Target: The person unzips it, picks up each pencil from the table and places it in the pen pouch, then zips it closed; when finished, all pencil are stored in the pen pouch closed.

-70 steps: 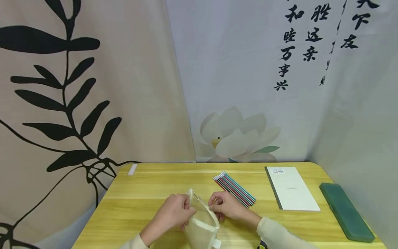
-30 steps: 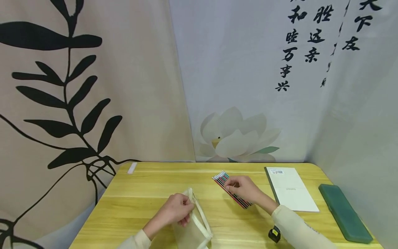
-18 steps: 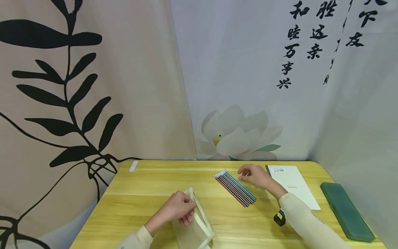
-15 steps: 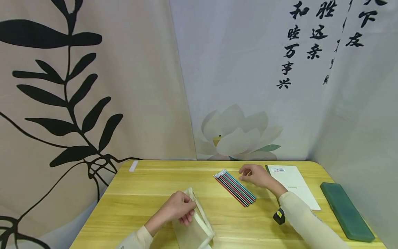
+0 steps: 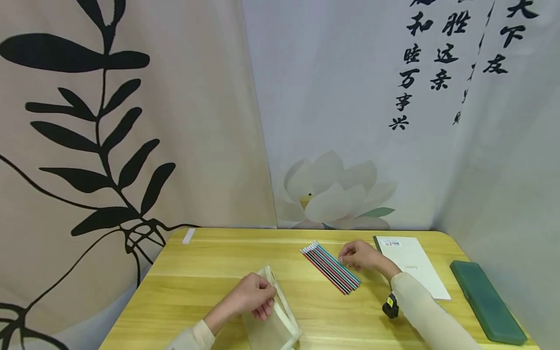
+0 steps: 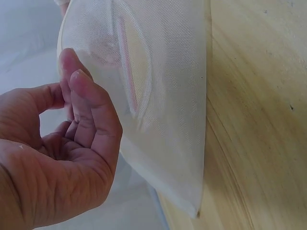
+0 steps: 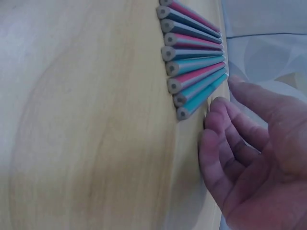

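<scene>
My left hand (image 5: 253,296) pinches the upper edge of a cream mesh zip pouch (image 5: 268,330), which stands tilted at the table's front. In the left wrist view, the pouch's translucent mesh (image 6: 177,96) fills the middle, and a thin pink streak shows through it. Several unsharpened pencils (image 5: 330,267) in red, black and teal lie side by side in a slanted row. My right hand (image 5: 360,255) is just right of that row. In the right wrist view, its thumb and loosely bent fingers are close to the outermost teal pencil (image 7: 199,99), with nothing between them.
A white notebook (image 5: 413,267) with a dark spine lies behind the right forearm. Farther right, a dark green case (image 5: 487,301) sits along the table edge. A small white strip (image 5: 188,236) is at the back left corner. Printed curtains hang behind the wooden table (image 5: 210,272).
My right hand has let go of the pouch, moved over the pencils to their right side, then shifted slightly toward them. The pouch's mouth has narrowed while my left hand keeps its grip.
</scene>
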Demonstrator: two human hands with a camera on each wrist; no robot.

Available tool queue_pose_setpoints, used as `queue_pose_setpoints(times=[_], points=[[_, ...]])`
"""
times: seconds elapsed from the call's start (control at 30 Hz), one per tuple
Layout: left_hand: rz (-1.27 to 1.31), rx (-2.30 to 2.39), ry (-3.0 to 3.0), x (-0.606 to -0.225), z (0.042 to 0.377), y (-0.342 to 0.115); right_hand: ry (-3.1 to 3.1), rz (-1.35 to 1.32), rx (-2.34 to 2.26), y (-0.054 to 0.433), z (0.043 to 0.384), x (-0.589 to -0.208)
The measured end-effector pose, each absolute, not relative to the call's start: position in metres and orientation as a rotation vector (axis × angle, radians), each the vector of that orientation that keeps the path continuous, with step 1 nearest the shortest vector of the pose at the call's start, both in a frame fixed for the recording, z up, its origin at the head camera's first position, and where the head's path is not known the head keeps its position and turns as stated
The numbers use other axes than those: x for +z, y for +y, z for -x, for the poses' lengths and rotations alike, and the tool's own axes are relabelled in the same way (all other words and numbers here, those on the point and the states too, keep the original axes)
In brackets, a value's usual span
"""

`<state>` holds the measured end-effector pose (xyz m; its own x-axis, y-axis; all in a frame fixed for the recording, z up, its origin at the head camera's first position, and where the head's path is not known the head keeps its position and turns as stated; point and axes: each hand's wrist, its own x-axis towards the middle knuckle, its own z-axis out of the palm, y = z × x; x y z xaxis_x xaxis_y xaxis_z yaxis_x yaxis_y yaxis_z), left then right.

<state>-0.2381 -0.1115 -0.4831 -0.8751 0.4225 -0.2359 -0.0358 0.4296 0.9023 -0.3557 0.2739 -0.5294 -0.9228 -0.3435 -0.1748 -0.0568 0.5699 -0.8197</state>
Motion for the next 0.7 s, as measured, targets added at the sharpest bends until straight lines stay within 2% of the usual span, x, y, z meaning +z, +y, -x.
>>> queue_pose_setpoints(times=[0.7], points=[[-0.349, 1.42, 2.299, -0.4851, 0.232, -0.108, 2.542, 0.321, -1.244, 0.2671, 0.3511, -0.5316]])
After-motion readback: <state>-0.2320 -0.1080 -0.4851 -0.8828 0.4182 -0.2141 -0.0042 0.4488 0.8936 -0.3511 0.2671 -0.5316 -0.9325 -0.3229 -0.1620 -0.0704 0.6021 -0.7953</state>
